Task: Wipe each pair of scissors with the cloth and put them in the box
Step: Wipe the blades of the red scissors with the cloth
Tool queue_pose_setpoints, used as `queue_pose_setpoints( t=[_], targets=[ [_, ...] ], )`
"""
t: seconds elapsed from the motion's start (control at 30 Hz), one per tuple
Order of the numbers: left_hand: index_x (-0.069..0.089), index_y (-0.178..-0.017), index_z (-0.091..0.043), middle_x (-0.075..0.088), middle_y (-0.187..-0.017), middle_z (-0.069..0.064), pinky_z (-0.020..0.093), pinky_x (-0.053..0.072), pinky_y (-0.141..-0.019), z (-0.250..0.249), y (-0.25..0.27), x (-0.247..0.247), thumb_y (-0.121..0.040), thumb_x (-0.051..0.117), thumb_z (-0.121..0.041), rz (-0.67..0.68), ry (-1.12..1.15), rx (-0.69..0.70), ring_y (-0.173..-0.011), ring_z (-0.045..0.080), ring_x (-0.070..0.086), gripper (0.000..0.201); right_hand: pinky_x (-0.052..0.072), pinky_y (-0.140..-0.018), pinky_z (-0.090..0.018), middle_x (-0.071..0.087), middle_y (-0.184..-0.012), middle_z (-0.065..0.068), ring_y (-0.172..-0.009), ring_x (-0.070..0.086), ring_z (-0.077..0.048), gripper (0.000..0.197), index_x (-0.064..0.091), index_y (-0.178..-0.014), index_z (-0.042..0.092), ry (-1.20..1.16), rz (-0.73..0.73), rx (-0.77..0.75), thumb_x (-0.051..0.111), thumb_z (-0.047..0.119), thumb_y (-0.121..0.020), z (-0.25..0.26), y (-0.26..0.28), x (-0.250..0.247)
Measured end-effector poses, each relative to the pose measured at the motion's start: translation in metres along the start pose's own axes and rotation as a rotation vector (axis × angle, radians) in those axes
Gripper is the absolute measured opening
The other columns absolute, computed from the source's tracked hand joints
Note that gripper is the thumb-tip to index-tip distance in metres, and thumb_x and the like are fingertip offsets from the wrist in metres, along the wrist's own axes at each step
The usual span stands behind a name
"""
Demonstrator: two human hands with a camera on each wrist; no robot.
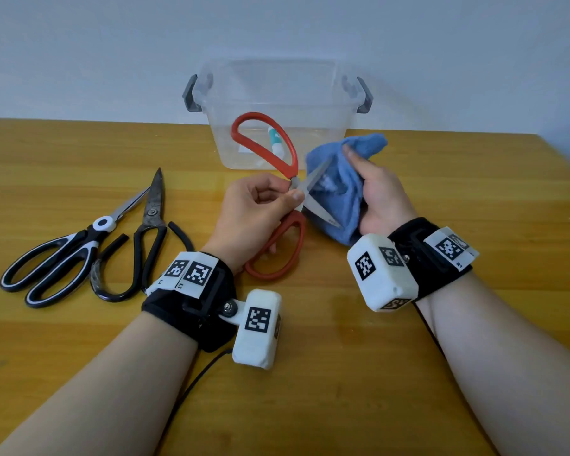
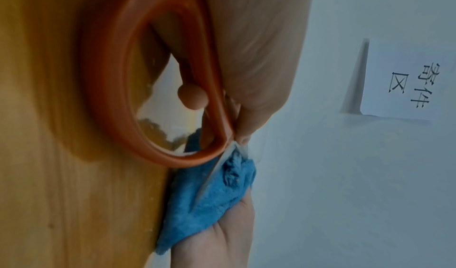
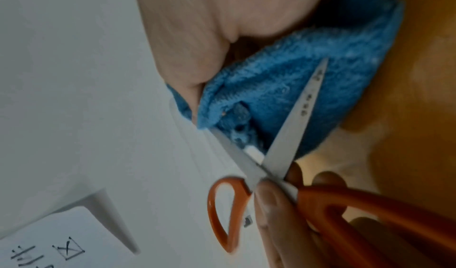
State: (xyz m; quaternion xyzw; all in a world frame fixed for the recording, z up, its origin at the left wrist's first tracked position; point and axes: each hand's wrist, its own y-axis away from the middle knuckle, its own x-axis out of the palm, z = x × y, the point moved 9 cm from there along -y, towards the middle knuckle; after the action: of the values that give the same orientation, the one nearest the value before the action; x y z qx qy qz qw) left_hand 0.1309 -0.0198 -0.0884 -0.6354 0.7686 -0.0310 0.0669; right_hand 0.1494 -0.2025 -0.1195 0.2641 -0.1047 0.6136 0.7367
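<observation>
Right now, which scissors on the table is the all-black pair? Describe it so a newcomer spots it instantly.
Start at the clear plastic box at the back of the wooden table, then look to the front left, where two pairs of scissors lie side by side. The all-black pair is the right-hand one, nearer the left hand. Its dark blades and thin black loops set it apart from the black-and-white scissors.

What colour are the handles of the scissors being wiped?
Orange-red; the scissors' handles show best in the head view.
</observation>
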Motion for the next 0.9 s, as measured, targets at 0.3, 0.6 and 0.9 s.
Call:
queue_pose_setpoints(
  t=[0.3,0.6,0.9],
  targets=[
    [0.064,-0.099,0.009,0.07,-0.07,0.018,0.022,0.039,-0.03,0.001,-0.002,-0.007,-0.098,0.07,-0.016,-0.072,0.057,0.039,-0.037,0.026,0.051,0.025,0.053,-0.102,-0.048,0.072,-0.112,-0.025,-0.107,0.07,-0.038,0.047,0.072,-0.11,-0.003,0.337,0.249,-0.076,0.078,0.032,-0.08,0.005,0.012,0.03],
    [0.064,-0.102,0.008,0.071,-0.069,0.011,0.02,0.036,-0.03,0.007,-0.003,0.0,-0.101,0.066,-0.017,0.016,-0.003,0.004,-0.029,0.015,0.047,0.025,0.059,-0.092,-0.042,0.077,-0.095,-0.018,-0.091,0.075,-0.029,0.013,0.078,-0.096,0.003,0.511,0.194,-0.198,0.075,0.014,-0.09,0.003,0.016,0.036],
    [0.065,-0.093,-0.003,0.069,-0.067,0.011,0.02,0.036,-0.031,0.004,0.0,0.005,-0.099,0.069,-0.018,0.058,-0.045,0.005,-0.035,0.027,0.051,0.017,0.055,-0.095,-0.06,0.069,-0.112,-0.034,-0.106,0.067,-0.051,0.036,0.07,-0.114,-0.009,0.165,0.013,-0.09,0.075,0.017,-0.09,0.005,0.011,0.016]
  ],
)
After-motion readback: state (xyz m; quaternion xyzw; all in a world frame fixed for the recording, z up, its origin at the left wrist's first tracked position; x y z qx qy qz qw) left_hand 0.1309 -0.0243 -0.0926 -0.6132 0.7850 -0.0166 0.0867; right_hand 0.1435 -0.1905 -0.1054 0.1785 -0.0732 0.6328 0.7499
